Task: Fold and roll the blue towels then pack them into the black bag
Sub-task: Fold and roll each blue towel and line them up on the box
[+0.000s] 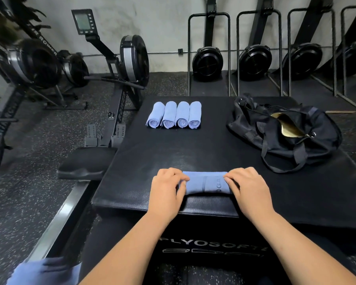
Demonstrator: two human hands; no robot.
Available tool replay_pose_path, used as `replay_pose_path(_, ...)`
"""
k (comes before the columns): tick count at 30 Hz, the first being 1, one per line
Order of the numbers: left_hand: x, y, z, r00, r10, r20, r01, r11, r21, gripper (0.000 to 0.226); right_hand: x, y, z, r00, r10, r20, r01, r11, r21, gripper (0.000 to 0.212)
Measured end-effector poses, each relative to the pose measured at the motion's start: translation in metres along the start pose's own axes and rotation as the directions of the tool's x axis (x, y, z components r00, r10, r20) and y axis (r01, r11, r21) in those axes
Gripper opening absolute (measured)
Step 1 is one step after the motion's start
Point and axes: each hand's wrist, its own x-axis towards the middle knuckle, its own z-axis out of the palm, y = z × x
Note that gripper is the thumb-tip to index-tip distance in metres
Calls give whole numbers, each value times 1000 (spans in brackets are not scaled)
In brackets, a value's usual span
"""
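A blurred blue cloth is seen at the lower left, off the box. Toward the box's far edge, four rolls are laid side by side, long axes running away from the person and spiral ends turned toward the camera. Near the front edge, the left hand is held palm down, fingers curled over the left end of a towel whose long axis runs left to right. The other end is gripped likewise by the right hand. The bag is slumped at the far right, unzipped.
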Motion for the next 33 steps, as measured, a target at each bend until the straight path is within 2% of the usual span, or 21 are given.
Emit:
replay_pose_path(1, -3, -2, 0, 1000, 8, 17, -9, 1000, 12, 15, -3, 4, 2, 1000, -27, 14, 28, 999, -24, 21)
replay_pose_path(3, -6, -5, 0, 997, -1, 72, -1, 1000, 30, 30, -6, 10, 5, 997, -54, 62, 56, 998, -40, 35)
replay_pose_path(5, -3, -8, 0, 993, -32, 115, 29, 999, 27, 35, -5, 14, 8, 992, -45, 121, 49, 998, -26, 44)
replay_pose_path(9, 20, -6, -2, 964, -156, 213, 164, 986, -19, 27, 14, 10, 4, 966, 54, 253, -65, 997, 33, 39)
replay_pose_path(13, 39, -1, -5, 900, -281, 332, 272, 959, 73, 30, 34, 5, -3, 909, 108, 402, -118, 993, 0, 36)
replay_pose_path(15, 43, 4, -4, 887, -335, 318, 304, 942, 143, 34, 39, 5, -6, 881, 126, 457, -130, 991, -22, 37)
replay_pose_path(17, 45, 10, -4, 889, -392, 237, 361, 918, 166, 40, 39, 4, -9, 873, 145, 466, -151, 988, -25, 37)
replay_pose_path(20, 43, 16, -5, 849, -513, 127, 502, 858, 108, 54, 34, -3, -9, 891, 190, 412, -193, 981, -35, 37)
replay_pose_path(22, 40, 15, -3, 814, -566, 129, 564, 824, 53, 61, 30, -13, -9, 897, 220, 383, -223, 974, -35, 39)
replay_pose_path(24, 36, 16, -1, 804, -567, 180, 579, 815, -18, 67, 24, -27, -7, 895, 248, 370, -249, 967, -46, 42)
replay_pose_path(28, 28, 24, 6, 821, -451, 350, 538, 816, -209, 68, 14, -55, -3, 907, 267, 326, -249, 964, -95, 50)
replay_pose_path(31, 29, 26, 9, 830, -361, 426, 476, 856, -203, 68, 8, -70, 3, 935, 205, 288, -184, 978, -98, 55)
replay_pose_path(33, 30, 23, 9, 827, -326, 458, 449, 873, -190, 67, 4, -72, 3, 934, 157, 322, -125, 985, -116, 56)
